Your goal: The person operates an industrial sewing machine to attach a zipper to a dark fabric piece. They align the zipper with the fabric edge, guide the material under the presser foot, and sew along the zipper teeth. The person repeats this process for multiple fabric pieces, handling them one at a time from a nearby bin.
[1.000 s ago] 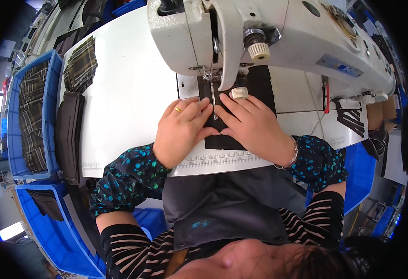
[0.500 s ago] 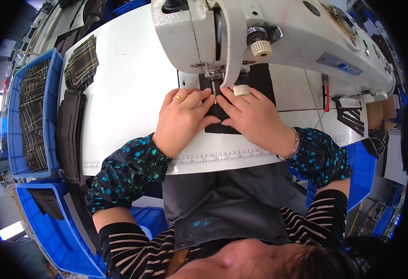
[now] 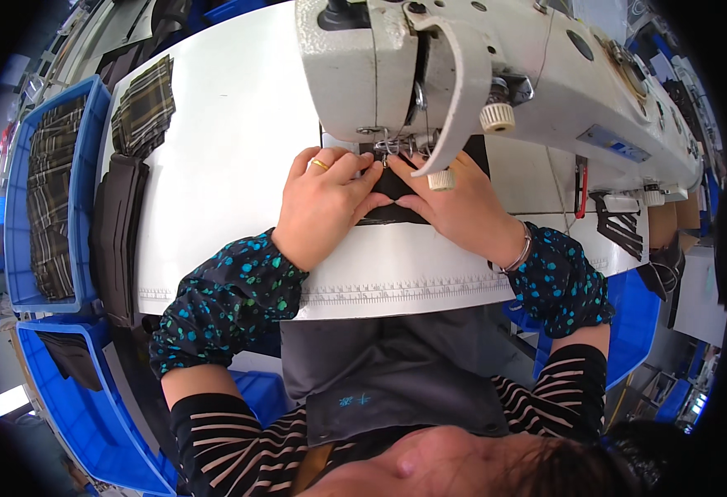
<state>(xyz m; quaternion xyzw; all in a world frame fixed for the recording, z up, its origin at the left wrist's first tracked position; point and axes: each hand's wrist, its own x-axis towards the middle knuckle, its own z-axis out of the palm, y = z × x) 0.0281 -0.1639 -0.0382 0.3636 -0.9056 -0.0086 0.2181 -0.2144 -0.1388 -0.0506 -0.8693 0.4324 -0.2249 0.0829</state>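
A white industrial sewing machine (image 3: 496, 74) stands on a white table (image 3: 231, 141). Under its needle lies a small black fabric piece (image 3: 392, 203). My left hand (image 3: 324, 203), with a gold ring, presses flat on the fabric's left side, fingertips close to the presser foot. My right hand (image 3: 461, 207), a white guard on one fingertip and a bracelet at the wrist, holds the fabric down from the right. Both hands touch each other over the fabric, just in front of the needle.
A stack of dark fabric pieces (image 3: 117, 236) and plaid pieces (image 3: 144, 103) lie at the table's left. Blue bins (image 3: 16, 166) with plaid fabric stand further left, another blue bin (image 3: 90, 414) below. Black cut pieces (image 3: 616, 224) and a red-handled tool (image 3: 581, 178) sit right.
Both hands have slid away from me with the black fabric, closer under the machine head. Less of the fabric shows in front of the needle.
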